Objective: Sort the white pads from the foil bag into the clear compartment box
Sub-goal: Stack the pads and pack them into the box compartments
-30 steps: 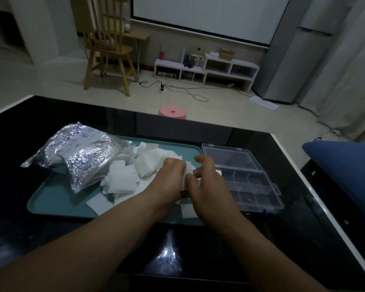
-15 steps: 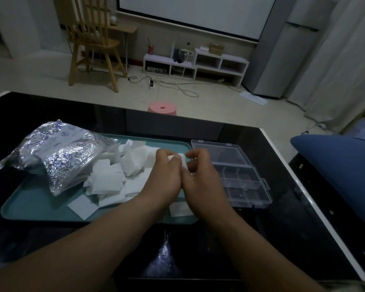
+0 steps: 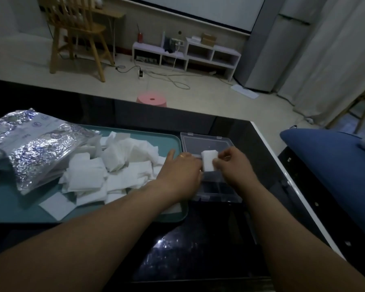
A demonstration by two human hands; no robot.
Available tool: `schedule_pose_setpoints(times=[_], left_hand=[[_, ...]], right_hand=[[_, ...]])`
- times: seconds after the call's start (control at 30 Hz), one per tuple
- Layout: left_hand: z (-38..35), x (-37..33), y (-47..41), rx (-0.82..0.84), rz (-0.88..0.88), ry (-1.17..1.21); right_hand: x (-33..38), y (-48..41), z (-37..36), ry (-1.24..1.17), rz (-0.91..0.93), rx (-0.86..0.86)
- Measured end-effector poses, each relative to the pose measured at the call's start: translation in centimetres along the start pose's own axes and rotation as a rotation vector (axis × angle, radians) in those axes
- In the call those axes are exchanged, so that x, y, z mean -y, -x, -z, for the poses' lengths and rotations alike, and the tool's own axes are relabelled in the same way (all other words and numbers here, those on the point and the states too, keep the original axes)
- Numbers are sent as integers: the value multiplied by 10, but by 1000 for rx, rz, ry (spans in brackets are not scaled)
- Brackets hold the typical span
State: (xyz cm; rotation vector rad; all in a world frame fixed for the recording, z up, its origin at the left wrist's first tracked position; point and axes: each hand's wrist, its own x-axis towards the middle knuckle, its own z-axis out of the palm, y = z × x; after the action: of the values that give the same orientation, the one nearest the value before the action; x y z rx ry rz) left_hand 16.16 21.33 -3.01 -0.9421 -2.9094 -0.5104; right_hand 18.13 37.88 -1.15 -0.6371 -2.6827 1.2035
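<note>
- Pad (image 3: 208,160): centre of frame, held on edge above the box (image 3: 217,191), flat face to the camera, slightly taller than wide.
- Right hand (image 3: 234,168): fingers pinch the pad's right edge.
- Left hand (image 3: 181,173): fingers curl against the pad's left edge, thumb sticking out; I cannot tell whether they grip.
- Box: clear, lid open toward the top of the frame, compartments partly hidden by the hands.
- Tray (image 3: 171,140), left of the box on the counter (image 3: 198,249): holds the bag (image 3: 36,144), whose mouth faces right, and a pile (image 3: 114,167) of pads.

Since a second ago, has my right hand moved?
Yes: the right hand, pinching a white pad, shifted right, from the teal tray edge to above the compartment box.
</note>
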Motion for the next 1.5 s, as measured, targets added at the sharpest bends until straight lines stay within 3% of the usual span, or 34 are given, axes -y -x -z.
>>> schedule_pose_setpoints(times=[0.33,0.47,0.6,0.77,0.93,1.03,1.3,1.5], left_hand=[[-15,3,-4,-8,6,-130],[-10,5,0,-43,-50,-22],[27,12,12,-229,-127,161],[97,69,58,-373,80,239],[131,124,116,-317,356,318],[132,138,131,-229,395,279],[108,156,125,-183,436,285],[108,158,107,-195,469,347]], right_hand=[[-9,-17,-14,227,-123,78],[-8,-15,-17,280,-96,-6],[9,0,-12,219,57,-160],[54,25,-25,170,327,-92],[83,53,-48,264,442,85],[89,61,-60,299,422,165],[126,81,-122,376,513,148],[136,80,-157,452,399,83]])
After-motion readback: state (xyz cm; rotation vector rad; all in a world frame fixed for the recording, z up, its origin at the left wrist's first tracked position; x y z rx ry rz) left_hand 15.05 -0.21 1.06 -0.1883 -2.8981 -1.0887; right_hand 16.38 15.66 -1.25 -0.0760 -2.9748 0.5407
